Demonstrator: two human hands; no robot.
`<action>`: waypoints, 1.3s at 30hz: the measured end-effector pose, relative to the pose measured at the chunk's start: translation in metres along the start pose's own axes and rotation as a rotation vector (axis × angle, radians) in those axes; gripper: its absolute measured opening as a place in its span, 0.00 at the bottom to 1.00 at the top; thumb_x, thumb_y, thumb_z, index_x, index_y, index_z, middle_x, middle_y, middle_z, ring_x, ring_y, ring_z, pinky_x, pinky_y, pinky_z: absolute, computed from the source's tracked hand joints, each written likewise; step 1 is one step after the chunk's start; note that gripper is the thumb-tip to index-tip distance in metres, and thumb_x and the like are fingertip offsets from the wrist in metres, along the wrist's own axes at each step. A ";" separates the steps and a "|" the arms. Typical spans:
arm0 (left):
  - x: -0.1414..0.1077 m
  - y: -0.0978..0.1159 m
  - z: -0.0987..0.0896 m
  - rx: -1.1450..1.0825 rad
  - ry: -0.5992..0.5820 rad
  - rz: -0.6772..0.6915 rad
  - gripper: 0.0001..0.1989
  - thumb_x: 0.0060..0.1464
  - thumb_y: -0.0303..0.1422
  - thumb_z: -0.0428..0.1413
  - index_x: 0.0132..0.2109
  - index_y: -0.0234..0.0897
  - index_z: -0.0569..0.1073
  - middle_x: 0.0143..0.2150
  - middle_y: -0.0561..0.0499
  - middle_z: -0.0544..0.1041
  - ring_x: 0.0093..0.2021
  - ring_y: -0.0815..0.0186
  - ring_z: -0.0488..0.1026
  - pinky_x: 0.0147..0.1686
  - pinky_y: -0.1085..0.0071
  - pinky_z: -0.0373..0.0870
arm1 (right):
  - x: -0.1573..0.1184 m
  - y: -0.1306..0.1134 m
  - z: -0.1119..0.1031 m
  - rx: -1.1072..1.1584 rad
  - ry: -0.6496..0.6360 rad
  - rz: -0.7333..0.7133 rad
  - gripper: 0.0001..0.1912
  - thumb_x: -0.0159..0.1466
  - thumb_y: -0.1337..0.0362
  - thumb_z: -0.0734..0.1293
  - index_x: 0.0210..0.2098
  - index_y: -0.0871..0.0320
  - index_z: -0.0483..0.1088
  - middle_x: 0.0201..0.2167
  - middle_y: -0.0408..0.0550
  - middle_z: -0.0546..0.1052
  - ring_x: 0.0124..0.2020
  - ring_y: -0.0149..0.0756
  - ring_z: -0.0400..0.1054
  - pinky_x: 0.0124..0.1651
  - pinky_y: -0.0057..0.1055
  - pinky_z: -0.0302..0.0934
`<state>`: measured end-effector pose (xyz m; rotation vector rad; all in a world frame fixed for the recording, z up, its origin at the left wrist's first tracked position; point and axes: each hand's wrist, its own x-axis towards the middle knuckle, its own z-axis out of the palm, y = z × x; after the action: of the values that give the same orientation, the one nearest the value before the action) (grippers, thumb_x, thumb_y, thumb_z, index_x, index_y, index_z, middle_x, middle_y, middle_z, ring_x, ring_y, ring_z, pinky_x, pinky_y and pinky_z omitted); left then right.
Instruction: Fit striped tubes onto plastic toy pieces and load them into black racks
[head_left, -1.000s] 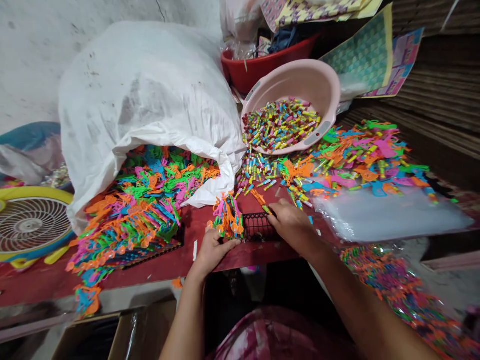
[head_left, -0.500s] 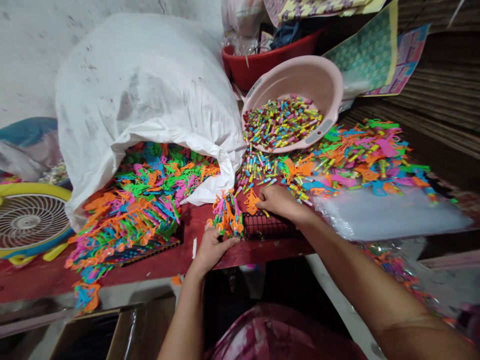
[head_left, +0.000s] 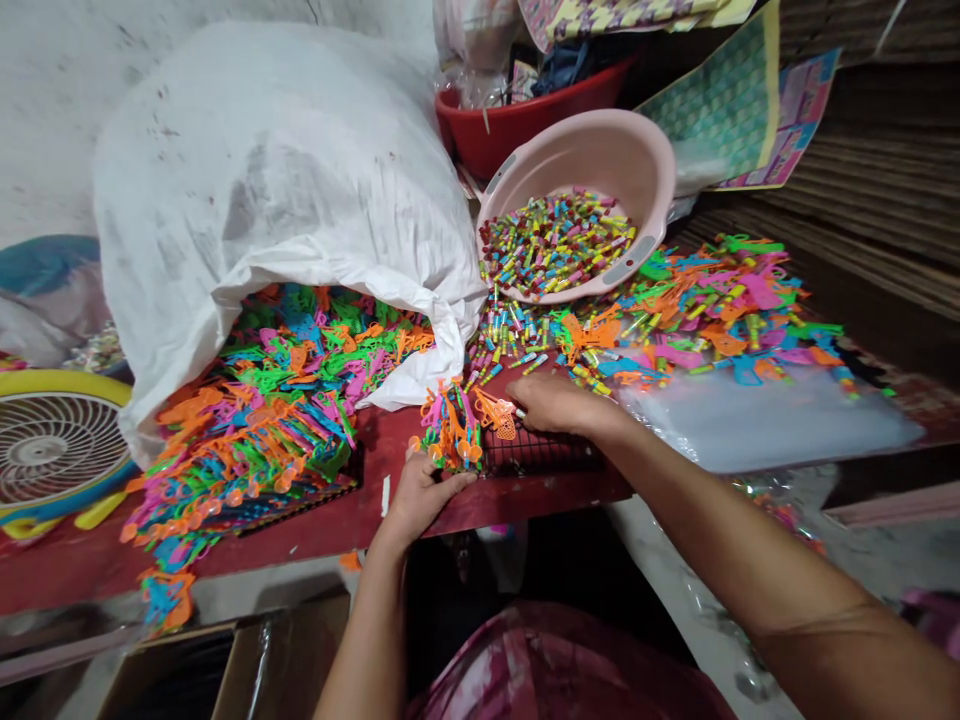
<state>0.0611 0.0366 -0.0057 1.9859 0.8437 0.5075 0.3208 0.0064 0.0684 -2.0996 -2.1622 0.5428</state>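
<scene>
The right hand (head_left: 559, 405) has slid left to an orange plastic lattice piece (head_left: 501, 413), grip unclear; the left hand (head_left: 427, 505) still clenches a multicoloured plastic bundle (head_left: 450, 430).

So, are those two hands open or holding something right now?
Left hand: holding a bunch of colourful plastic toys.
Right hand: pinching an orange plastic toy, it seems.

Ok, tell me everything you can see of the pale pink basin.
The pale pink plastic basin is round and deep, tilted toward the viewer, with grey handle inserts on opposite sides of its rim. It holds a heap of small multicoloured plastic tubes. It sits beside the white sack, in front of the red tub, seemingly touching its rim.
</scene>
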 end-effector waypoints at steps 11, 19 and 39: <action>0.000 0.001 0.000 0.008 0.027 0.019 0.13 0.53 0.42 0.62 0.41 0.38 0.81 0.40 0.49 0.82 0.43 0.60 0.77 0.48 0.64 0.73 | 0.000 0.016 0.027 1.065 0.247 -0.252 0.12 0.51 0.65 0.67 0.35 0.61 0.76 0.33 0.44 0.77 0.33 0.32 0.70 0.38 0.28 0.64; 0.000 -0.002 0.000 -0.001 0.026 -0.006 0.12 0.52 0.40 0.63 0.42 0.40 0.81 0.42 0.50 0.82 0.44 0.59 0.77 0.49 0.62 0.72 | 0.024 0.006 0.048 1.095 0.171 -0.371 0.10 0.53 0.66 0.68 0.35 0.60 0.77 0.31 0.43 0.78 0.34 0.33 0.71 0.42 0.30 0.66; -0.001 0.004 0.000 -0.020 0.041 -0.008 0.14 0.52 0.42 0.63 0.42 0.38 0.80 0.42 0.51 0.82 0.42 0.61 0.77 0.50 0.65 0.72 | 0.020 -0.008 0.035 0.455 0.137 -0.232 0.06 0.59 0.75 0.65 0.29 0.63 0.75 0.29 0.48 0.78 0.31 0.33 0.68 0.33 0.24 0.55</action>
<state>0.0622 0.0346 -0.0028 1.9588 0.8683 0.5520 0.3015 0.0187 0.0347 -1.5796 -1.9420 0.7545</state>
